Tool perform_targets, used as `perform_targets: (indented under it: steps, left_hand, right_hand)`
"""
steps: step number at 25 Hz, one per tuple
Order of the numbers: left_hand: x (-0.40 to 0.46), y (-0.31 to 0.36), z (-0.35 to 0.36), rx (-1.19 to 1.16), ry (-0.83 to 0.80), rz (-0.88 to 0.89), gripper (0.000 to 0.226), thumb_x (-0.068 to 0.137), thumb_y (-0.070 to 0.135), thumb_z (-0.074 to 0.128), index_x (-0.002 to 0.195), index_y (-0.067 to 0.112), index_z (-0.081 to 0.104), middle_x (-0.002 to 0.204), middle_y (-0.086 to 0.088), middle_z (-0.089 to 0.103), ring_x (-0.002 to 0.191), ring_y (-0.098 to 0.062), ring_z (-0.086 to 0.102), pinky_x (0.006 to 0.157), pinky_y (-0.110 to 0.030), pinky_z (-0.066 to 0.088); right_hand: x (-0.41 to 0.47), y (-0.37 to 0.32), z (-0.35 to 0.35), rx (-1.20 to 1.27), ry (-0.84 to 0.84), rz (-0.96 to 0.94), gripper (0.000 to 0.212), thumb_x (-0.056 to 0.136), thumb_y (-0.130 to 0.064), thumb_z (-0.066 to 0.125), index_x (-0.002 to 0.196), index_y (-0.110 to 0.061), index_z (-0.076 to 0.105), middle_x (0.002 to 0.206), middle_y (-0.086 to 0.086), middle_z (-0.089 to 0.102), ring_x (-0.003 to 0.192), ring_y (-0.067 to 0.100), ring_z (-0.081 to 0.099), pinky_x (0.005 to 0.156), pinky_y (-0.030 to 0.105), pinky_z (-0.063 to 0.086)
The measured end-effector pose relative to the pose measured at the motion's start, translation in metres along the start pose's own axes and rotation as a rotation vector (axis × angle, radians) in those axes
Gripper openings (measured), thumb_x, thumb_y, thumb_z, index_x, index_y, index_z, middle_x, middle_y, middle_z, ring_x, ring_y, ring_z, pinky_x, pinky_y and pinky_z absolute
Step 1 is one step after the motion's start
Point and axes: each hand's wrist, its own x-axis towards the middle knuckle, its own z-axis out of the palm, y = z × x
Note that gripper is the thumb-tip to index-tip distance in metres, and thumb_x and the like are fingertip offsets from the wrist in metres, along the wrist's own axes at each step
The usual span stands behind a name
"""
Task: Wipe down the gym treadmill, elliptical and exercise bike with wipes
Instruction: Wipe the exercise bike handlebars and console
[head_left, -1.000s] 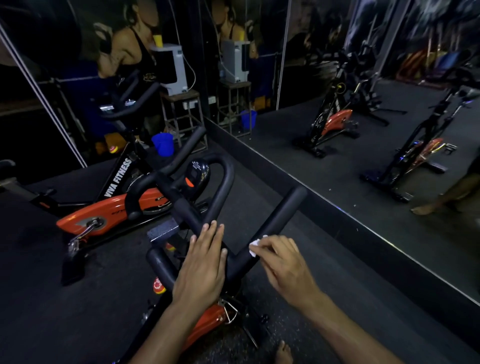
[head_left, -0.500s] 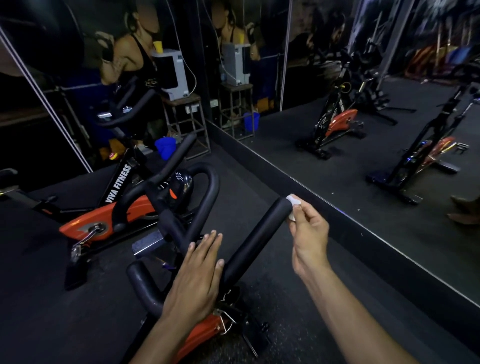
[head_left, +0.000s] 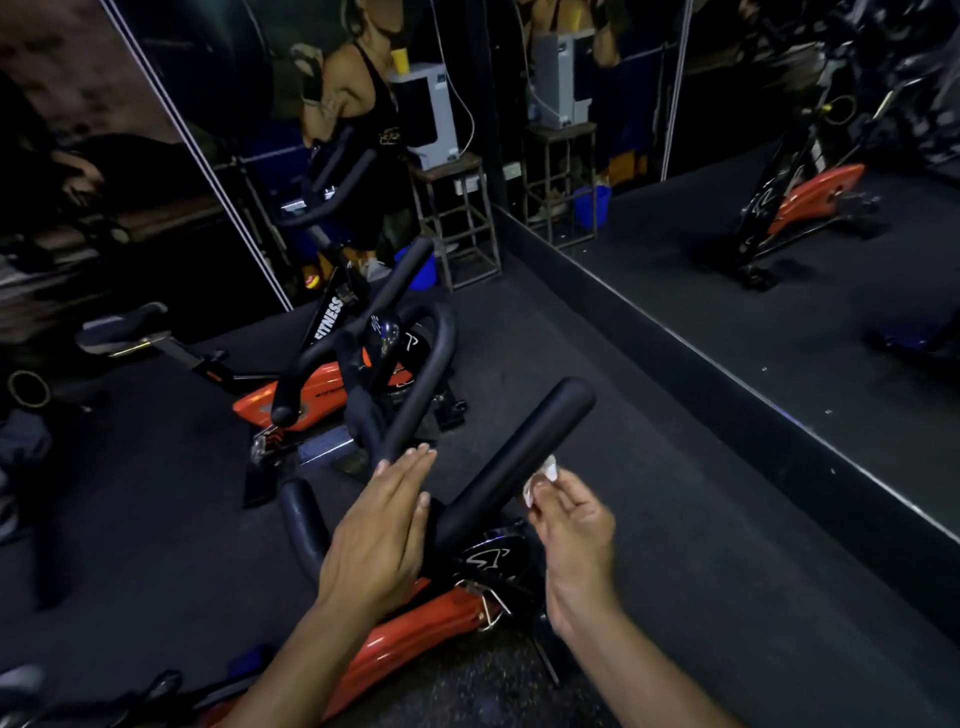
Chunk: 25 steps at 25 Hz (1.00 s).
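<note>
**Wipe at the right bar of the bike**

The room is dim, with a dark speckled floor (head_left: 649, 519) running from the left edge to a mirror (head_left: 779, 291) that fills the right side above a low black skirting. On the far wall, left of the mirror's corner, hangs a large poster (head_left: 358, 93) of a person training. A second bike (head_left: 311, 384) with an orange frame and "FITNESS" lettering stands at left, its saddle pointing left. Behind it a metal stool (head_left: 457, 218) carries a white box, and a blue bucket (head_left: 423, 270) sits low beside the stool. The mirror repeats the stool, the bucket and an orange bike.

In the foreground stands the bike (head_left: 395, 639) being cleaned, black handlebars above an orange frame. The left hand (head_left: 379, 540) lies flat with straight fingers, released, its fingertips reaching the looped middle of the handlebars between the two outer bars; whether the palm presses on the bar below cannot be told. Just right of it the right bar (head_left: 519, 462) rises at a slant, up and to the right, matte black and padded with a rounded end. The right hand (head_left: 571, 525) pinches a small crumpled white wipe (head_left: 540, 480) between thumb and fingertips, holding it against the lower right side of that bar, about halfway along.
</note>
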Motion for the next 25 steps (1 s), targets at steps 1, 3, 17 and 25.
perform_targets:
  steps: [1, 3, 17, 25]
  left_hand:
    - [-0.002, 0.003, 0.0, 0.06, 0.045, -0.018, 0.05, 0.107, 0.032, 0.031, 0.151, 0.015, 0.046, 0.158, 0.005, 0.043, 0.15, -0.01, 0.031, 0.126, -0.041, 0.019]
    - [-0.006, 0.01, 0.001, 0.127, 0.131, -0.152, 0.052, 0.106, 0.03, 0.03, 0.152, 0.01, 0.044, 0.159, 0.0, 0.041, 0.153, -0.012, 0.026, 0.128, -0.043, 0.01]
    - [-0.03, 0.003, 0.008, 0.191, -0.01, -0.203, 0.058, 0.11, 0.045, 0.017, 0.158, 0.016, 0.032, 0.167, 0.004, 0.026, 0.153, -0.006, 0.022, 0.124, -0.037, 0.021]
    - [-0.032, -0.007, 0.0, 0.131, -0.112, -0.133, 0.062, 0.108, 0.051, 0.014, 0.162, 0.021, 0.02, 0.17, 0.007, 0.014, 0.155, -0.006, 0.013, 0.127, -0.037, 0.014]
  right_hand:
    - [-0.002, 0.006, -0.001, -0.061, -0.056, 0.027, 0.018, 0.097, -0.003, 0.059, 0.102, -0.01, 0.075, 0.093, 0.007, 0.077, 0.087, 0.016, 0.07, 0.085, 0.03, 0.055]
    - [-0.004, 0.011, -0.003, -0.121, -0.145, 0.093, 0.021, 0.096, 0.0, 0.058, 0.103, -0.01, 0.074, 0.096, 0.009, 0.078, 0.092, 0.021, 0.071, 0.083, 0.029, 0.056]
    - [0.03, -0.054, -0.023, -0.519, -0.091, -0.943, 0.02, 0.089, 0.008, 0.067, 0.102, -0.007, 0.072, 0.105, 0.004, 0.064, 0.097, 0.019, 0.065, 0.086, 0.029, 0.055]
    - [-0.007, -0.009, -0.016, -0.551, -0.164, -0.691, 0.023, 0.086, 0.007, 0.07, 0.096, -0.013, 0.073, 0.096, -0.004, 0.07, 0.088, 0.006, 0.069, 0.076, 0.018, 0.055]
